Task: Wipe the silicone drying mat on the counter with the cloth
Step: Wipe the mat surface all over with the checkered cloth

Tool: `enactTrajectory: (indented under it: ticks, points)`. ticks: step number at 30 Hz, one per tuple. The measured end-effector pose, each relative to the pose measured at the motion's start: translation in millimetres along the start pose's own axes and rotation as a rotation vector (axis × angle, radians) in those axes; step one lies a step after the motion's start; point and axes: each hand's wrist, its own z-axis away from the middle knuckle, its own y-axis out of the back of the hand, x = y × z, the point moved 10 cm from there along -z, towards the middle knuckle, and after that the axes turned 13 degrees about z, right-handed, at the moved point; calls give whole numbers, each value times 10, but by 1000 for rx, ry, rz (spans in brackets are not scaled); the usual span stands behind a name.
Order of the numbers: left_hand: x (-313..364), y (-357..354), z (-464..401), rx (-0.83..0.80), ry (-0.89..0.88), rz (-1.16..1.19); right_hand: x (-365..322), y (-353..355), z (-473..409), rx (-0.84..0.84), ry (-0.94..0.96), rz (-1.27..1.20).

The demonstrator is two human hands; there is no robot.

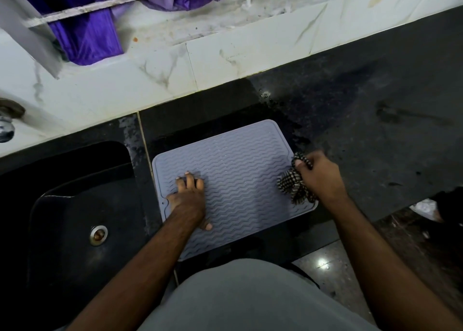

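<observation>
- Viewing from the head camera: the silicone drying mat (pixel 235 185) lies flat on the dark counter (pixel 375 130), just beside the black sink (pixel 75 205) on my left, with its near edge close to the counter's front.
- Left hand (pixel 189 200): fingers spread and nearly straight, pressing flat on the left part of the mat. It grips nothing; it serves as a hold-down.
- Right hand (pixel 318 178): fingers curled tight round the bunched checked cloth (pixel 294 188). The cloth touches the mat at its right edge, partly over the raised rim.
- Wet patches and droplets show on the counter behind and to the right of the mat.
- Progress, as a judgement: wiping is under way, with the cloth at one end of a stroke. No visible mark separates wiped ridges from unwiped ones, so I cannot tell how much of the surface is done.
- Remaining, as a judgement: the area under my left hand cannot be reached until that hand shifts; the far corners likely need a pass as well.
</observation>
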Motion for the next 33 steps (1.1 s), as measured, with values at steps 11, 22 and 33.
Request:
enactTrajectory:
  ticks: [11,22,33]
  points:
    - [-35,-29,2,-4,-23,3,-394,-363,202,-372,278,-239]
    - [-46,-45,-15,-13,-28,10,-675,-427,582,215,337,292]
    - [-43,-51,8,7,-52,27,-676,-755,458,100,468,412]
